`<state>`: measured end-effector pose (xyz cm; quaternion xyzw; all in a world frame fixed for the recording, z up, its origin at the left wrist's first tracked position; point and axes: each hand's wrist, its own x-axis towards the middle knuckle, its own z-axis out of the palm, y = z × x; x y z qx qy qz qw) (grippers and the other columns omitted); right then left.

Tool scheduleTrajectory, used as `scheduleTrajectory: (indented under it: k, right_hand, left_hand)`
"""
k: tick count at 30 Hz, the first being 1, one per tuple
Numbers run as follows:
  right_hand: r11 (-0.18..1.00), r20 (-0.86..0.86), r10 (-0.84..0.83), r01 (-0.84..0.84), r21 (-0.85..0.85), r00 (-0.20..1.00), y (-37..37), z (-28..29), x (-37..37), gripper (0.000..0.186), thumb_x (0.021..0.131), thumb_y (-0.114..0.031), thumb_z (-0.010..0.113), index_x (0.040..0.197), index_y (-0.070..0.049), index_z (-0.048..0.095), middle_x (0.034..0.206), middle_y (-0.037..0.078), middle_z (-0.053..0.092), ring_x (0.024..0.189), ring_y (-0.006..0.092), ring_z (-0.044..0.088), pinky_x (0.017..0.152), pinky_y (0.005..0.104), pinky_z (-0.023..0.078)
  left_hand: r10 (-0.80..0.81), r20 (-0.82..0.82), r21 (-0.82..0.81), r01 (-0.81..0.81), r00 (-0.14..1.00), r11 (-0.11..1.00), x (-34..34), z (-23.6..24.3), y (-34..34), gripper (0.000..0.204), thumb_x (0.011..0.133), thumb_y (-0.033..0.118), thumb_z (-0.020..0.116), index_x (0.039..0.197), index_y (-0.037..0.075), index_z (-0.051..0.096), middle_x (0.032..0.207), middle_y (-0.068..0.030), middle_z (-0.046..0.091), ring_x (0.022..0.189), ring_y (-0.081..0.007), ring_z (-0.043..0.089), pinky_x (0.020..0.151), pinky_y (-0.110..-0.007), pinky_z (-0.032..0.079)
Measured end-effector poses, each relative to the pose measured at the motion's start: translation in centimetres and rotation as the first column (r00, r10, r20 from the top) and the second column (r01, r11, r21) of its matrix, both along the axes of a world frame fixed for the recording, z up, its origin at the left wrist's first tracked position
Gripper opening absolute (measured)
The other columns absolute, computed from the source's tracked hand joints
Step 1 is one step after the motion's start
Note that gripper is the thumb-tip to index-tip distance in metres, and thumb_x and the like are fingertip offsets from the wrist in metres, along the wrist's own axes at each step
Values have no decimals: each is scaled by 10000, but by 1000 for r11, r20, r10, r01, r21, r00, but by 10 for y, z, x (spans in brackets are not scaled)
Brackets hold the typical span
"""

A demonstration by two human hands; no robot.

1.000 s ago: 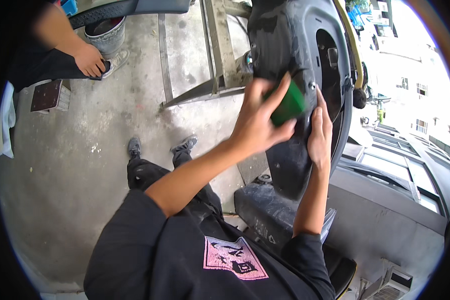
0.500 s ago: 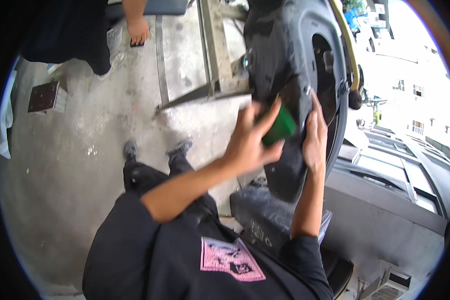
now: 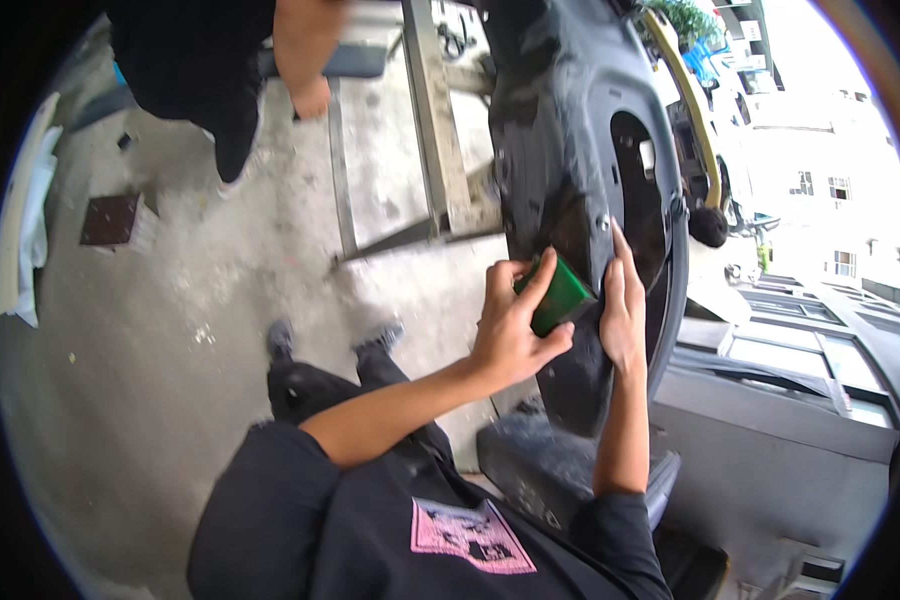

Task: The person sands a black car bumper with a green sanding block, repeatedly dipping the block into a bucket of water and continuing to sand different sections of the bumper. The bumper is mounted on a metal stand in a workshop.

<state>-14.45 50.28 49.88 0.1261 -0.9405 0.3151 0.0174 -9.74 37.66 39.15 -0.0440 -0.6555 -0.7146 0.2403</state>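
Note:
My left hand (image 3: 515, 325) is closed round a green block (image 3: 562, 298), thumb on one side and fingers on the other. The block's far face sits against or very close to a large dark grey car panel (image 3: 555, 170); exact contact is hard to tell. On the panel's right side, my right hand (image 3: 622, 318) lies along its edge with the fingers stretched out and holds nothing. Above my fingertips, the panel has a long oval opening (image 3: 630, 140) and a ridged surface.
A metal frame stand (image 3: 440, 130) is to the panel's left. A dark box (image 3: 530, 455) lies below the panel. Another person (image 3: 195, 70) is at the upper left, one arm hanging down. A brown-topped box (image 3: 110, 220) rests on the concrete floor. A yellow bar (image 3: 692, 95) runs along the panel's right.
The view has shifted, so most things sit lower in it. The other person's arm has moved. My left hand still grips the green block, with less blur; my right hand stays on the panel edge.

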Motion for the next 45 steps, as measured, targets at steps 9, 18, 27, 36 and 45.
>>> scheduleTrajectory:
  k: [9, 18, 27, 36, 45]
  right_hand:
    - [993, 123, -115, 111, 38, 986, 5, 14, 6, 475, 1041, -231, 383, 1496, -100, 422, 1210, 268, 640, 1181, 314, 612, 1015, 366, 423]
    - [999, 67, -49, 49, -3, 997, -8, 10, 1, 479, 1024, -246, 409, 1491, -140, 430, 1216, 304, 624, 1184, 430, 591, 1005, 420, 438]
    - [997, 86, -71, 70, 11, 994, -4, 13, 2, 474, 1027, -263, 399, 1491, -176, 438, 1177, 312, 632, 1158, 452, 591, 996, 447, 440]
    - [969, -74, -91, 105, 224, 993, -12, 20, 17, 543, 968, -364, 519, 1470, -162, 464, 1186, 231, 608, 1074, 412, 624, 931, 439, 482]
    - [874, -605, -120, 373, 312, 787, -64, 7, 48, 637, 849, -268, 689, 1404, -29, 487, 1328, 228, 508, 1235, 400, 489, 1063, 477, 370]
  left_hand:
    - [-82, 17, -38, 83, 996, 996, -17, 17, -7, 816, 777, 188, 735, 1484, -43, 397, 1104, -175, 487, 1047, -308, 479, 958, -379, 413]
    - [54, 23, -57, -53, 998, 997, -38, 21, -18, 791, 812, 213, 740, 1490, -16, 403, 1076, -150, 454, 1020, -280, 486, 908, -382, 427]
    - [121, -89, -106, -130, 989, 986, -56, 31, -12, 794, 806, 202, 739, 1505, 34, 403, 1145, -170, 471, 1078, -300, 491, 972, -377, 414]
    - [108, 62, -133, -99, 992, 986, -19, -29, -97, 706, 812, 154, 721, 1456, 11, 470, 1094, -118, 488, 1043, -247, 531, 957, -326, 444]
    - [248, 342, -275, -156, 906, 949, 44, -130, -228, 608, 837, 201, 716, 1380, -16, 550, 1110, -156, 557, 1050, -269, 574, 962, -349, 451]
